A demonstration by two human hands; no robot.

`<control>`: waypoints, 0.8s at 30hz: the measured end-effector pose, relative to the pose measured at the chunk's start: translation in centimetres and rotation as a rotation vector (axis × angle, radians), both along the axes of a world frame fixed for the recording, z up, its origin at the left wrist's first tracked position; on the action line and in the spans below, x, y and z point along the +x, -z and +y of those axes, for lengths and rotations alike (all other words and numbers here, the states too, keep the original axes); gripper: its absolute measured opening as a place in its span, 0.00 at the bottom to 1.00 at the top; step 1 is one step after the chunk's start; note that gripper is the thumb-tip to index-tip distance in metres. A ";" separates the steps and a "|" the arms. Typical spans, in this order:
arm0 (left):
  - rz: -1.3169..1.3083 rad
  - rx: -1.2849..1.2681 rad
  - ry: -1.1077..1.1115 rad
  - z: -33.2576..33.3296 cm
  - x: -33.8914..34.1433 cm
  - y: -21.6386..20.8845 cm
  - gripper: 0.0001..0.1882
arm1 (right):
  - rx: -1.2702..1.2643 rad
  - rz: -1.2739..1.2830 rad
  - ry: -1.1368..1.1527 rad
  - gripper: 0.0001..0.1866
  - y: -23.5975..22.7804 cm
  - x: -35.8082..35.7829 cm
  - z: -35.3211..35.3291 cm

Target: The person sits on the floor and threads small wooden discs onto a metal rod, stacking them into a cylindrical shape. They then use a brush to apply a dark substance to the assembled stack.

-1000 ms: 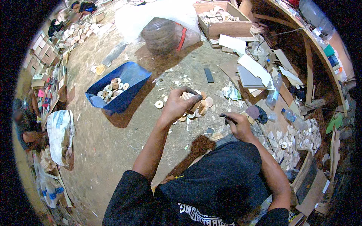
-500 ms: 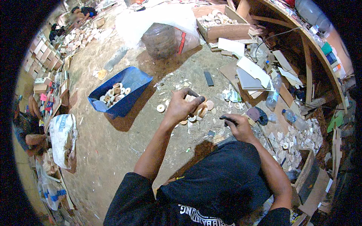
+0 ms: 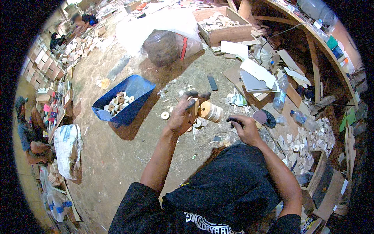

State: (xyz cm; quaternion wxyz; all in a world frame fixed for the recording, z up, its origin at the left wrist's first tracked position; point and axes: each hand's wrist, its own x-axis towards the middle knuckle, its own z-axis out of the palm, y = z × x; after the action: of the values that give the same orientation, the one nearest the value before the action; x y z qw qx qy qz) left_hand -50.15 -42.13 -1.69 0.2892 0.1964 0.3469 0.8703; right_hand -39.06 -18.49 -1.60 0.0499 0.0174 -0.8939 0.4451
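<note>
The left hand [image 3: 182, 117] has uncurled since the earlier frame, and the stack of pale discs [image 3: 214, 113] that its fingers covered now shows to its right, with 1 separate disc [image 3: 196, 107] between them. The stack is tilted, its holed end toward the left hand; I cannot tell what supports it. The left hand is partly open, fingers spread, the separate disc against its thumb; how firmly it grips is unclear. The right hand [image 3: 247, 130] is curled beyond the stack's other end, fingertips close together; whether they pinch anything, I cannot tell.

The step in hand looks like handling discs at the stack's end; the next move seems to call for control of the separate disc and a steady stack.

Below lie loose discs [image 3: 198, 123] on the floor [image 3: 109, 163]. Farther left, a blue container [image 3: 140, 93] holds more; beyond are a wooden box [image 3: 230, 36] and a white sack [image 3: 67, 156].
</note>
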 end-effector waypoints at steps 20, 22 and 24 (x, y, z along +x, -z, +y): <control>-0.078 0.025 0.014 1.0 0.8 -0.6 0.25 | 0.090 0.141 -0.011 0.13 -1.1 1.1 0.5; -0.048 0.041 0.020 1.0 0.8 -0.7 0.26 | 0.109 0.148 -0.007 0.14 -1.3 1.2 0.6; -0.069 0.029 0.014 1.1 0.9 -0.8 0.27 | 0.102 0.135 -0.009 0.13 -1.4 1.3 0.6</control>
State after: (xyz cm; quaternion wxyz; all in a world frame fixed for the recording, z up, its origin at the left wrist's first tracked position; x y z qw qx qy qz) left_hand -49.26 -41.04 -0.90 0.3042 0.1727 0.3224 0.8796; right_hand -37.72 -17.93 -0.22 0.1072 0.0542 -0.9100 0.3968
